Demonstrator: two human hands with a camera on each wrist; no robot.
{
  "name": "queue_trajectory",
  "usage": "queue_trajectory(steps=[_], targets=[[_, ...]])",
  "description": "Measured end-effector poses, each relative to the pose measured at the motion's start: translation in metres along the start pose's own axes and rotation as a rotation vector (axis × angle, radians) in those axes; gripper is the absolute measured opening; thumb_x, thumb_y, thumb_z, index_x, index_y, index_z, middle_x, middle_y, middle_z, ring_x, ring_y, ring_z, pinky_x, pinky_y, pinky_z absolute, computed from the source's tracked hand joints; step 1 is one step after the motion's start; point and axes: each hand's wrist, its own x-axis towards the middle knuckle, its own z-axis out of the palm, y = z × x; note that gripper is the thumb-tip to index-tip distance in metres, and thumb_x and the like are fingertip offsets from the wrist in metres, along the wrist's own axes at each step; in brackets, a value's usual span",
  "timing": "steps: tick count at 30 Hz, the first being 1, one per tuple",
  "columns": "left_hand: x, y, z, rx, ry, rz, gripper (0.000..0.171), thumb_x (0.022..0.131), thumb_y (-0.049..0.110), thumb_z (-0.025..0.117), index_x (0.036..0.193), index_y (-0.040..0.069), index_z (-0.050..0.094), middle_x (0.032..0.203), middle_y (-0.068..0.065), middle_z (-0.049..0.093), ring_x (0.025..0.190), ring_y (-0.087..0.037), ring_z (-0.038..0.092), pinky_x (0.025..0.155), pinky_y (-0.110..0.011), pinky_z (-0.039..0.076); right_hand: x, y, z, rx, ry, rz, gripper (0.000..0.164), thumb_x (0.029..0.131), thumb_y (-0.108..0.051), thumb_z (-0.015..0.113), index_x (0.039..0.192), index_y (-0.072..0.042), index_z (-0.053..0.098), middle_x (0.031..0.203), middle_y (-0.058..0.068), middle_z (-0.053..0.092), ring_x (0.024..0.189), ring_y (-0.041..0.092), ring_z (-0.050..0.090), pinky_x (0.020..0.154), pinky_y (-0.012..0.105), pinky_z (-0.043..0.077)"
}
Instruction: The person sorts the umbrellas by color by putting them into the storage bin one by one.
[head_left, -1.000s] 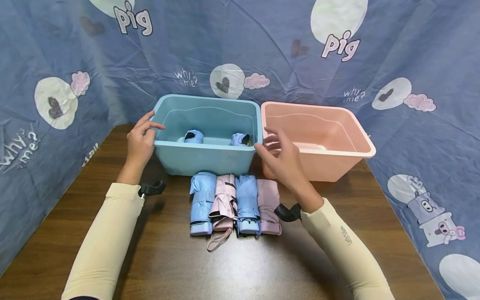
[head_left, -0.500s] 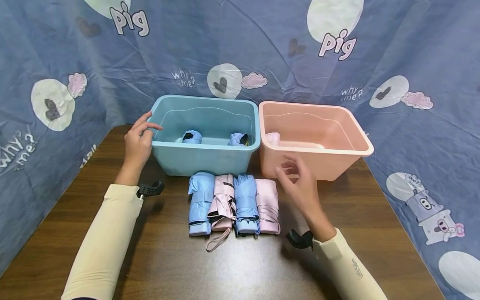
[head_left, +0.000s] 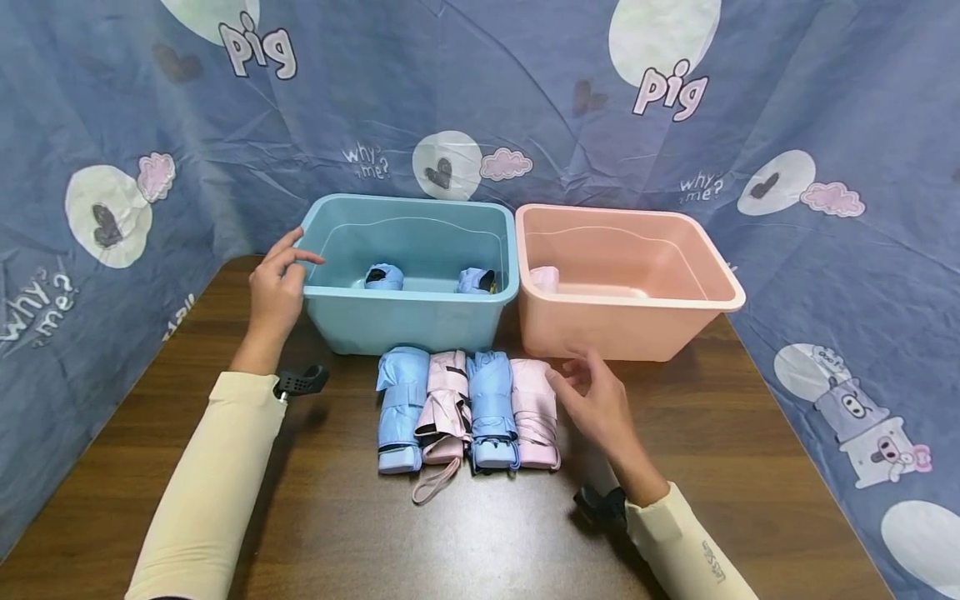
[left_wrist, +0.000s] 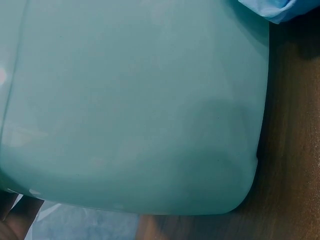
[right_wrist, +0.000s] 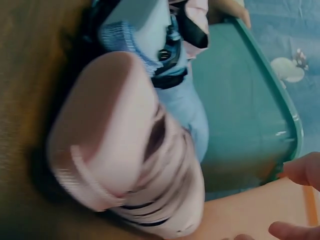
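My left hand (head_left: 277, 283) rests at the left rim of the blue bin (head_left: 405, 321), with relaxed fingers over the edge. The right hand (head_left: 598, 404) hovers with parted, loosely bent fingers beside the rightmost folded pink umbrella (head_left: 535, 408), holding nothing. To that umbrella's left lie a blue umbrella (head_left: 492, 404), a pink one with a wrist loop (head_left: 447, 400) and another blue one (head_left: 402, 404), side by side. In the right wrist view the near pink umbrella (right_wrist: 100, 125) fills the middle, its handle end toward the camera.
Two rolled blue umbrellas, one left (head_left: 384, 277) and one right (head_left: 476, 281), stand in the blue bin. The pink bin (head_left: 600, 329) adjoins it on the right, with a pale pink umbrella (head_left: 544, 279) inside. A patterned blue cloth (head_left: 480, 92) hangs behind the wooden table (head_left: 420, 550).
My right hand has moved from the pink bin's left rim down toward the rightmost pink umbrella. The pink umbrella inside that bin now shows. My left hand stays at the blue rim.
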Motion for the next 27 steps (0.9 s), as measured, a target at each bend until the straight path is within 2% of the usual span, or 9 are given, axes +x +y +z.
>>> queue_trajectory(steps=[4, 11, 15, 16, 18, 21, 24, 26, 27], targets=[[0.000, -0.002, 0.001, 0.007, 0.015, 0.003, 0.035, 0.091, 0.007, 0.038, 0.092, 0.003, 0.073, 0.141, 0.008, 0.052, 0.086, -0.008, 0.057, 0.045, -0.022, 0.021, -0.004, 0.007, 0.003, -0.008, -0.041, 0.045, 0.049, 0.085, -0.033, 0.073, 0.126, -0.015, 0.054, 0.103, 0.015, 0.067, 0.085, 0.022, 0.065, 0.072, 0.038, 0.051], [0.000, -0.001, 0.001, -0.010, 0.009, 0.007, 0.035, 0.090, 0.007, 0.038, 0.092, 0.002, 0.073, 0.141, 0.006, 0.052, 0.096, -0.005, 0.059, 0.045, -0.023, 0.021, -0.009, 0.018, 0.013, 0.001, -0.073, 0.085, 0.058, 0.083, -0.032, 0.075, 0.132, -0.010, 0.051, 0.105, 0.016, 0.066, 0.086, 0.026, 0.066, 0.075, 0.041, 0.052], [-0.002, -0.001, 0.002, -0.013, 0.011, 0.007, 0.035, 0.090, 0.007, 0.038, 0.091, 0.003, 0.073, 0.141, 0.006, 0.053, 0.072, -0.003, 0.054, 0.044, -0.023, 0.020, -0.012, 0.022, 0.017, -0.002, -0.102, 0.113, 0.068, 0.081, -0.035, 0.076, 0.137, -0.010, 0.046, 0.110, 0.018, 0.063, 0.088, 0.027, 0.066, 0.078, 0.044, 0.052], [-0.002, -0.001, 0.002, -0.016, 0.008, 0.007, 0.036, 0.091, 0.007, 0.038, 0.092, 0.002, 0.073, 0.141, 0.006, 0.052, 0.073, -0.004, 0.055, 0.043, -0.023, 0.020, -0.012, 0.022, 0.018, -0.004, -0.108, 0.123, 0.070, 0.080, -0.035, 0.077, 0.138, -0.011, 0.045, 0.111, 0.018, 0.063, 0.088, 0.027, 0.066, 0.078, 0.044, 0.052], [-0.002, -0.001, 0.002, -0.019, 0.006, 0.010, 0.035, 0.091, 0.007, 0.038, 0.092, 0.002, 0.073, 0.141, 0.005, 0.052, 0.101, -0.004, 0.059, 0.044, -0.023, 0.021, -0.012, 0.024, 0.019, -0.007, -0.119, 0.139, 0.075, 0.079, -0.037, 0.078, 0.140, -0.012, 0.042, 0.109, 0.017, 0.063, 0.087, 0.026, 0.065, 0.077, 0.042, 0.052], [-0.002, -0.001, 0.003, -0.021, 0.007, 0.015, 0.035, 0.090, 0.007, 0.038, 0.092, 0.001, 0.072, 0.141, 0.004, 0.052, 0.127, -0.013, 0.049, 0.046, -0.024, 0.021, -0.013, 0.027, 0.023, -0.006, -0.138, 0.154, 0.080, 0.077, -0.041, 0.079, 0.142, -0.014, 0.040, 0.103, 0.013, 0.063, 0.083, 0.022, 0.061, 0.073, 0.036, 0.049], [-0.001, -0.002, 0.003, -0.021, 0.016, 0.018, 0.034, 0.090, 0.006, 0.039, 0.091, 0.001, 0.073, 0.140, 0.004, 0.053, 0.099, -0.014, 0.062, 0.046, -0.024, 0.021, -0.012, 0.030, 0.029, -0.017, -0.149, 0.142, 0.084, 0.076, -0.046, 0.078, 0.143, -0.015, 0.039, 0.102, 0.009, 0.063, 0.082, 0.020, 0.059, 0.071, 0.034, 0.047], [-0.001, -0.003, 0.003, -0.018, 0.022, 0.020, 0.034, 0.090, 0.006, 0.039, 0.091, 0.001, 0.073, 0.140, 0.005, 0.053, 0.069, -0.011, 0.056, 0.044, -0.023, 0.021, -0.012, 0.030, 0.033, -0.045, -0.147, 0.126, 0.087, 0.074, -0.049, 0.078, 0.143, -0.015, 0.039, 0.104, 0.009, 0.062, 0.085, 0.020, 0.059, 0.072, 0.035, 0.047], [-0.001, -0.003, 0.003, -0.017, 0.026, 0.020, 0.034, 0.090, 0.005, 0.039, 0.091, 0.001, 0.073, 0.139, 0.005, 0.054, 0.068, -0.007, 0.055, 0.044, -0.023, 0.021, -0.012, 0.029, 0.035, -0.064, -0.145, 0.119, 0.088, 0.073, -0.051, 0.078, 0.144, -0.016, 0.039, 0.106, 0.009, 0.062, 0.088, 0.021, 0.059, 0.073, 0.036, 0.047]])
